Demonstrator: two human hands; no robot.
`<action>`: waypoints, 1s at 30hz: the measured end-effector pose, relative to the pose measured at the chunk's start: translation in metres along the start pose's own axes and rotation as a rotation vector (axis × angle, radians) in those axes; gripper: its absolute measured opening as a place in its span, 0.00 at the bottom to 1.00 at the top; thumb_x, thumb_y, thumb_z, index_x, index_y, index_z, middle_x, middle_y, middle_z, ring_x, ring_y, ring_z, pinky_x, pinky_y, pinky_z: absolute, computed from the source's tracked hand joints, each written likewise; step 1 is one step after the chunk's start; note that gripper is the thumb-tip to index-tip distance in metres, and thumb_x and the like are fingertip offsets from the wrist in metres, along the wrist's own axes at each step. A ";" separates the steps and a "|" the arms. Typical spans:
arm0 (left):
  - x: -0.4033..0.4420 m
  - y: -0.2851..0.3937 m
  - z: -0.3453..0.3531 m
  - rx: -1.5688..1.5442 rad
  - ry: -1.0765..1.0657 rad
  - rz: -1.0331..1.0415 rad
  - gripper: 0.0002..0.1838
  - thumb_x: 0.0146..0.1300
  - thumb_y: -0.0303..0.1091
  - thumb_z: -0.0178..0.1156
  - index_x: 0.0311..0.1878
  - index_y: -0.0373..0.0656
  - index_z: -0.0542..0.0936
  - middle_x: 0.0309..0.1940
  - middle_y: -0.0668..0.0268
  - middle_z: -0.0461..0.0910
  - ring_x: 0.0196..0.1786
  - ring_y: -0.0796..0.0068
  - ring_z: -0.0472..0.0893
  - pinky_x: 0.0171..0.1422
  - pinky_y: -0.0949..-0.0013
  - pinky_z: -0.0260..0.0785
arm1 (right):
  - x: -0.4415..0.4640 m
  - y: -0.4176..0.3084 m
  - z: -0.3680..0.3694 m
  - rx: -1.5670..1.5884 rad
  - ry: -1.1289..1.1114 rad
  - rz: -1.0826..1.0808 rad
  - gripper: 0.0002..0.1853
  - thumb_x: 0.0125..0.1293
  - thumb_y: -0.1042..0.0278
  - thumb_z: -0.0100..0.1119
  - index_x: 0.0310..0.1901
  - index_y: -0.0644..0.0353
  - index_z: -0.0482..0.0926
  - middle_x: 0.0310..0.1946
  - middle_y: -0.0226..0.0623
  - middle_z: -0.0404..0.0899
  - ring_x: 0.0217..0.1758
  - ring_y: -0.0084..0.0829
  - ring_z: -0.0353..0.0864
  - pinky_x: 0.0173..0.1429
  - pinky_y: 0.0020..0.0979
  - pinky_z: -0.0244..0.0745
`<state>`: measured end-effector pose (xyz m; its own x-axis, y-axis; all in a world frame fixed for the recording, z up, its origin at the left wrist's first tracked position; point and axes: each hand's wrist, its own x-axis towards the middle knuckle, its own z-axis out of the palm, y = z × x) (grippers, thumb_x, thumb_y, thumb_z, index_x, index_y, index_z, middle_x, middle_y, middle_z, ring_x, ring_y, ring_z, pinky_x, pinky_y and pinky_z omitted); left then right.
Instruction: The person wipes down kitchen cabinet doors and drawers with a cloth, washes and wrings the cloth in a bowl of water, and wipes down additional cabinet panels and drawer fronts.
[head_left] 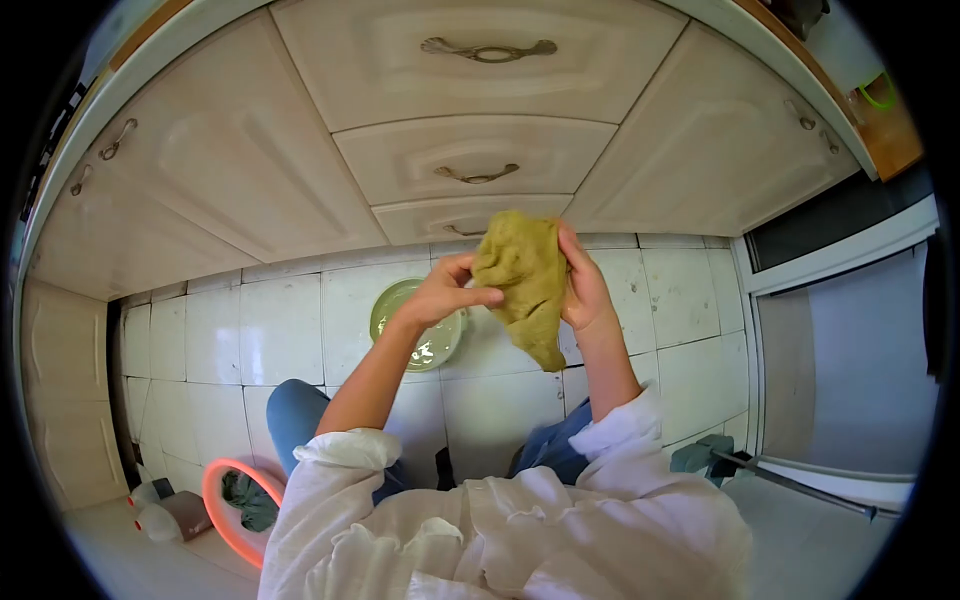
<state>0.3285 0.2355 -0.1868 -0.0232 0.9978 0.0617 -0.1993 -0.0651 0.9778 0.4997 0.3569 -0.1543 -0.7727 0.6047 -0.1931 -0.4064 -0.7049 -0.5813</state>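
A crumpled yellow-green cloth (522,280) is held up between my two hands, its narrow end hanging down. My left hand (450,291) grips its left edge, with the thumb lying across the front. On the other side, my right hand (584,280) holds the right edge, its fingers partly hidden behind the fabric. Below and to the left of the cloth, a round green basin (437,350) of water stands on the tiled floor (281,325), partly covered by my left hand and forearm.
Cream cabinets with drawers (480,150) stand in front. An orange-rimmed bin (215,505) with a dark bag and plastic bottles (175,517) are at the lower left. A grey-green tool with a pole (704,456) lies at the lower right, near a door frame (850,246).
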 end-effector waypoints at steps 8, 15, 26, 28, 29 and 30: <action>0.026 0.024 0.001 0.324 0.288 -0.274 0.15 0.69 0.39 0.56 0.50 0.38 0.74 0.40 0.66 0.80 0.43 0.78 0.78 0.46 0.72 0.73 | 0.005 -0.020 -0.050 -0.792 0.314 -0.199 0.23 0.68 0.52 0.55 0.58 0.58 0.69 0.52 0.36 0.73 0.56 0.27 0.72 0.55 0.26 0.69; 0.045 0.047 -0.010 0.165 0.245 -0.408 0.26 0.58 0.43 0.66 0.51 0.33 0.73 0.43 0.58 0.78 0.45 0.71 0.79 0.46 0.69 0.74 | -0.017 -0.009 -0.045 -1.112 0.068 -0.104 0.20 0.58 0.59 0.66 0.50 0.55 0.77 0.49 0.40 0.70 0.58 0.35 0.69 0.58 0.38 0.69; 0.065 0.029 -0.001 1.575 0.420 0.522 0.23 0.43 0.28 0.67 0.48 0.47 0.77 0.58 0.56 0.69 0.60 0.54 0.69 0.63 0.53 0.60 | -0.011 -0.025 -0.053 -1.655 0.064 0.052 0.11 0.62 0.60 0.60 0.31 0.59 0.82 0.34 0.34 0.78 0.38 0.34 0.78 0.38 0.31 0.72; 0.077 0.022 -0.003 1.535 0.401 0.492 0.22 0.45 0.27 0.67 0.47 0.46 0.75 0.58 0.58 0.68 0.59 0.55 0.68 0.63 0.50 0.58 | -0.010 -0.022 -0.065 -0.715 0.248 -0.021 0.12 0.63 0.61 0.59 0.36 0.63 0.80 0.32 0.33 0.79 0.32 0.32 0.78 0.35 0.31 0.73; 0.081 0.020 -0.005 1.495 0.404 0.383 0.22 0.44 0.27 0.67 0.47 0.46 0.75 0.56 0.59 0.69 0.58 0.55 0.68 0.62 0.51 0.59 | -0.009 -0.025 -0.072 -0.504 0.274 -0.051 0.14 0.63 0.62 0.58 0.43 0.65 0.77 0.37 0.34 0.80 0.38 0.33 0.79 0.42 0.35 0.75; 0.085 0.019 -0.006 1.454 0.405 0.276 0.22 0.44 0.26 0.67 0.46 0.46 0.75 0.54 0.59 0.70 0.57 0.55 0.68 0.61 0.51 0.60 | -0.008 -0.030 -0.078 -0.505 0.278 -0.054 0.14 0.63 0.62 0.58 0.43 0.65 0.77 0.37 0.34 0.80 0.38 0.33 0.79 0.42 0.35 0.75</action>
<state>0.3173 0.3190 -0.1638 -0.2027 0.8711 0.4473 0.9504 0.0650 0.3041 0.5559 0.4025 -0.1969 -0.5725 0.7577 -0.3131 -0.1059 -0.4470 -0.8882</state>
